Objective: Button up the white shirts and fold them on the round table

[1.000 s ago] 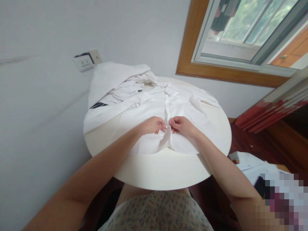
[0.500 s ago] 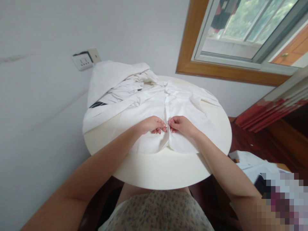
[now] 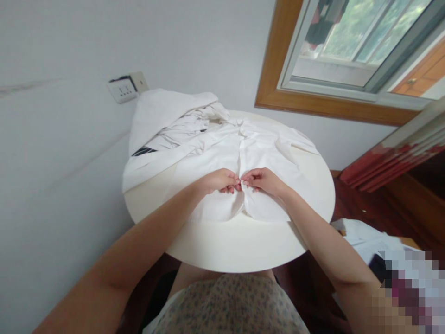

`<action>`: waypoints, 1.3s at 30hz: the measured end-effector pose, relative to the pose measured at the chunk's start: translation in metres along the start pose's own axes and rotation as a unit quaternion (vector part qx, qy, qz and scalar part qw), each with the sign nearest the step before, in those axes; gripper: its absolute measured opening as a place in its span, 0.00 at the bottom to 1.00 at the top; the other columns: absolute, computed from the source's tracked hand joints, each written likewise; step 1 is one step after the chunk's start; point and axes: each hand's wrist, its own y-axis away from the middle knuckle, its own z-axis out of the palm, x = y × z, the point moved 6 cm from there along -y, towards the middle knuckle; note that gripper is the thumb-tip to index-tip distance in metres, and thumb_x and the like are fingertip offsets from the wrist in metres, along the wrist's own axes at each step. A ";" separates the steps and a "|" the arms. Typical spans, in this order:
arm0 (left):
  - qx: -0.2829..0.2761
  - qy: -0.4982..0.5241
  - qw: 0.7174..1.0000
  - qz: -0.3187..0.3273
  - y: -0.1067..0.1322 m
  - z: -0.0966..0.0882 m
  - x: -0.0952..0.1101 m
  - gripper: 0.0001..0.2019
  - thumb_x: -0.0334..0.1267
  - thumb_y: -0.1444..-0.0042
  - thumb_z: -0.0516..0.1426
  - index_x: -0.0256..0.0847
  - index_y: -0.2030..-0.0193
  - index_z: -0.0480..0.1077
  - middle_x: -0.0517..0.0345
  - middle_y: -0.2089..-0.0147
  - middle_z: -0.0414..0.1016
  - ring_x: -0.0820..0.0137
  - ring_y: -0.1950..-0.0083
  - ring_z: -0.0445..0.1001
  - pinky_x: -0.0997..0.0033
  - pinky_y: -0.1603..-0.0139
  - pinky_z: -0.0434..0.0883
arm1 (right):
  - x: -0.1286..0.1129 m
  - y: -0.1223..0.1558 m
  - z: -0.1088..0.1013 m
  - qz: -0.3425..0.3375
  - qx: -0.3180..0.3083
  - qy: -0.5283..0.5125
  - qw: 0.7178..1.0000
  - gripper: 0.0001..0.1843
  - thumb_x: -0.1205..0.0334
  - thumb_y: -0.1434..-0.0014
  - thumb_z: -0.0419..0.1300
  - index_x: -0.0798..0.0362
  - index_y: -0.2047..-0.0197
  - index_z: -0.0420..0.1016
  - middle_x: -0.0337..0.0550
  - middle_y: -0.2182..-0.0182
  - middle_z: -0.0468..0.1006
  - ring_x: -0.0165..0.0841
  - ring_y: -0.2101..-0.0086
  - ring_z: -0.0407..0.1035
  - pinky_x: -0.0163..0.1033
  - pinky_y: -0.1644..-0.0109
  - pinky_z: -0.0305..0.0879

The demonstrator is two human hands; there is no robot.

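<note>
A white shirt [image 3: 267,157] lies spread front-up on a round cream table [image 3: 236,246], its collar at the far side. My left hand [image 3: 220,180] pinches the left front edge of the shirt near the lower part of the opening. My right hand [image 3: 262,179] pinches the right front edge just opposite. The fingertips of both hands meet at the shirt's middle seam. Both hands are closed on the fabric.
A heap of other white garments [image 3: 174,123] lies at the table's far left, against the wall under a socket [image 3: 121,88]. A wood-framed window [image 3: 333,60] is at the upper right. Red boards [image 3: 389,162] lean at the right, over a dark wooden floor.
The hands have drawn a little closer together at the shirt's front opening. The view shifted slightly. Nothing else has moved.
</note>
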 end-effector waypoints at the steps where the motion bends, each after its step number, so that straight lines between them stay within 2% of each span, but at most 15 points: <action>1: -0.001 -0.007 1.000 0.000 0.000 0.000 0.000 0.04 0.34 0.52 0.56 0.35 0.73 0.70 0.60 0.79 0.71 0.80 0.82 0.61 0.81 0.82 0.54 | -0.001 0.000 0.001 -0.007 0.005 0.016 1.000 0.17 0.56 0.53 0.68 0.58 0.62 0.79 0.36 0.76 0.73 0.22 0.78 0.62 0.28 0.77 0.61; 4: -0.005 -0.021 1.000 0.007 0.001 0.000 0.000 0.05 0.34 0.52 0.55 0.35 0.73 0.70 0.63 0.84 0.67 0.80 0.83 0.60 0.80 0.81 0.55 | -0.004 0.001 0.002 -0.021 0.018 0.063 0.998 0.17 0.53 0.51 0.66 0.58 0.62 0.79 0.37 0.76 0.72 0.23 0.78 0.61 0.29 0.77 0.62; 11: -0.013 -0.029 0.999 0.023 0.001 0.000 0.000 0.05 0.36 0.51 0.55 0.36 0.73 0.69 0.63 0.83 0.66 0.80 0.83 0.60 0.81 0.81 0.56 | -0.009 0.003 0.003 -0.068 0.052 0.135 0.987 0.15 0.52 0.49 0.64 0.54 0.63 0.74 0.36 0.74 0.70 0.25 0.78 0.62 0.30 0.77 0.59; 17: -0.001 -0.021 1.000 0.003 -0.004 0.000 -0.004 0.13 0.43 0.46 0.53 0.36 0.74 0.69 0.60 0.82 0.68 0.78 0.83 0.61 0.78 0.82 0.55 | -0.019 0.004 0.007 -0.116 0.067 0.234 0.963 0.09 0.58 0.45 0.60 0.55 0.67 0.75 0.37 0.74 0.72 0.26 0.74 0.63 0.32 0.68 0.60; 20: 0.002 -0.025 1.000 0.004 -0.002 -0.001 -0.002 0.16 0.47 0.46 0.54 0.36 0.75 0.69 0.61 0.82 0.66 0.79 0.83 0.60 0.78 0.82 0.54 | -0.020 0.004 0.007 -0.136 0.072 0.245 0.957 0.08 0.58 0.45 0.60 0.55 0.66 0.75 0.38 0.73 0.72 0.27 0.72 0.63 0.32 0.65 0.60; 24: 0.022 -0.031 0.999 0.021 0.003 -0.002 0.003 0.13 0.44 0.47 0.57 0.36 0.74 0.68 0.63 0.83 0.64 0.80 0.83 0.59 0.79 0.81 0.56 | -0.018 0.002 0.007 -0.151 0.060 0.242 0.957 0.08 0.58 0.45 0.59 0.54 0.65 0.73 0.37 0.73 0.70 0.27 0.72 0.63 0.32 0.66 0.60; 28: 0.047 -0.028 0.998 0.018 0.002 -0.001 0.003 0.10 0.40 0.46 0.56 0.36 0.74 0.67 0.63 0.82 0.65 0.80 0.84 0.59 0.79 0.83 0.54 | -0.015 0.003 0.005 -0.144 0.055 0.202 0.967 0.11 0.57 0.46 0.61 0.53 0.62 0.69 0.35 0.73 0.69 0.27 0.73 0.62 0.32 0.67 0.60; 31: 0.061 -0.028 0.997 0.024 0.000 -0.001 0.001 0.09 0.38 0.46 0.56 0.36 0.73 0.67 0.62 0.80 0.67 0.80 0.83 0.59 0.79 0.83 0.55 | -0.014 0.004 0.002 -0.117 0.032 0.184 0.975 0.12 0.54 0.47 0.62 0.53 0.64 0.69 0.34 0.74 0.69 0.26 0.75 0.61 0.31 0.70 0.58; 35: 0.052 -0.039 0.997 0.045 0.001 -0.001 0.002 0.12 0.42 0.45 0.56 0.36 0.73 0.68 0.63 0.81 0.66 0.79 0.83 0.61 0.79 0.82 0.59 | -0.009 0.006 0.003 -0.056 -0.015 0.171 0.984 0.15 0.51 0.40 0.53 0.54 0.67 0.70 0.35 0.78 0.68 0.25 0.79 0.57 0.31 0.76 0.53; 39: 0.052 -0.034 0.997 0.049 0.003 -0.001 0.004 0.12 0.42 0.43 0.55 0.36 0.73 0.68 0.62 0.81 0.66 0.78 0.82 0.62 0.78 0.81 0.61 | -0.012 0.006 0.004 -0.070 0.013 0.209 0.975 0.16 0.53 0.36 0.48 0.53 0.68 0.69 0.37 0.77 0.70 0.27 0.77 0.61 0.31 0.72 0.55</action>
